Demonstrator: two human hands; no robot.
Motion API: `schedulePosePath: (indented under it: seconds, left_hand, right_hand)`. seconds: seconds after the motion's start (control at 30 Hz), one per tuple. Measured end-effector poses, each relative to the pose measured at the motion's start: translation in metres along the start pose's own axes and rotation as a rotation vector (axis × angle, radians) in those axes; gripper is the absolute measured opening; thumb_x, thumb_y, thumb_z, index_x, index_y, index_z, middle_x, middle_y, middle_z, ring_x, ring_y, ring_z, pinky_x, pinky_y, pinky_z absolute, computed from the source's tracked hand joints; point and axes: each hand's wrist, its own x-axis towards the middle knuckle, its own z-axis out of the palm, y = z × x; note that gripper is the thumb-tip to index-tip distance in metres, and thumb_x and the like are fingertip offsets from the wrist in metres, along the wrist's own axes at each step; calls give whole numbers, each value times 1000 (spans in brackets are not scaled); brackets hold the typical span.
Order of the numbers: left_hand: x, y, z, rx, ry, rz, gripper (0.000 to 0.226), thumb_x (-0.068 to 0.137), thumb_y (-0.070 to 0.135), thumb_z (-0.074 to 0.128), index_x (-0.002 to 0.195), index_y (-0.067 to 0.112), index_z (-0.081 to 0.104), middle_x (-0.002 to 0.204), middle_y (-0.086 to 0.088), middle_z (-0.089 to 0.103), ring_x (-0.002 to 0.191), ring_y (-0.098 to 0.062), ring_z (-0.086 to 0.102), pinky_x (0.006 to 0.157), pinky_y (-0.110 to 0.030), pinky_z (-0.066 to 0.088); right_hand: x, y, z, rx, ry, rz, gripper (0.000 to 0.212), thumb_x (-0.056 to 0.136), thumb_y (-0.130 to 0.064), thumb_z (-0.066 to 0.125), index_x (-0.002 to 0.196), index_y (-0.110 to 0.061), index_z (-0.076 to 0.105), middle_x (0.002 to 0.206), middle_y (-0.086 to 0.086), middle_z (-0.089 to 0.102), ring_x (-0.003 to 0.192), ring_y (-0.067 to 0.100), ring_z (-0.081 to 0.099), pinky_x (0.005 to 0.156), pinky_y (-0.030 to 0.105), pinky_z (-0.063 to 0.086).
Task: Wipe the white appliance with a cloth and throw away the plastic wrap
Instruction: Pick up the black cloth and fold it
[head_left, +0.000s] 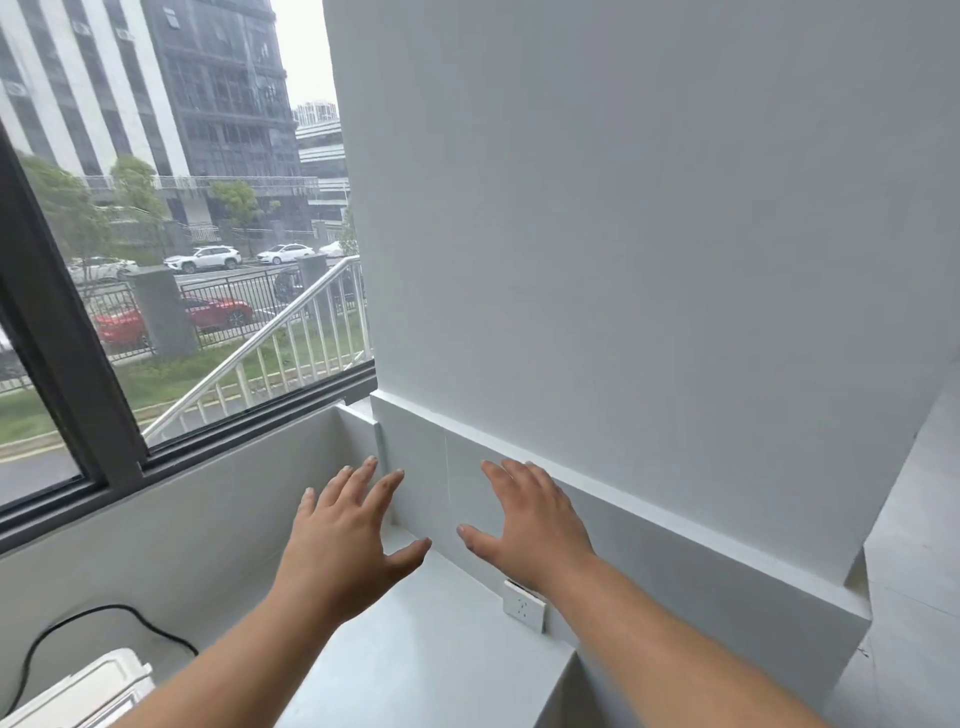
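Both your hands are held out empty, fingers spread: your left hand (348, 535) and right hand (530, 525) hover over the grey ledge (415, 649) by the wall. The white appliance (83, 691) sits at the near left corner, a black cable (104, 616) behind it.

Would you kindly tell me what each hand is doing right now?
Left hand: open, fingers spread, holding nothing.
Right hand: open, fingers spread, holding nothing.
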Motion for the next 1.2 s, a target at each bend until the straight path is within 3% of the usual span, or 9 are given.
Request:
schedulePosePath:
  seconds: [0.63, 1.2]
  left_hand:
    - [-13, -12, -76, 87, 108, -132, 98, 80, 92, 30, 164, 44, 11, 175, 7, 4, 161, -19, 4, 130, -50, 8]
    - [-87, -80, -121, 173, 136, -324, 99, 80, 92, 29, 164, 43, 11, 175, 5, 5, 161, -20, 4, 129, -50, 7]
  right_hand:
    - [40, -53, -38, 43, 76, -245, 96, 79, -86, 32, 161, -39, 12, 170, -4, 18, 157, 25, 10, 128, 44, 13]
    - [27, -160, -18, 78, 39, -452, 95, 82, -85, 31, 161, -41, 3, 173, -3, 9, 159, 24, -1, 127, 47, 1]
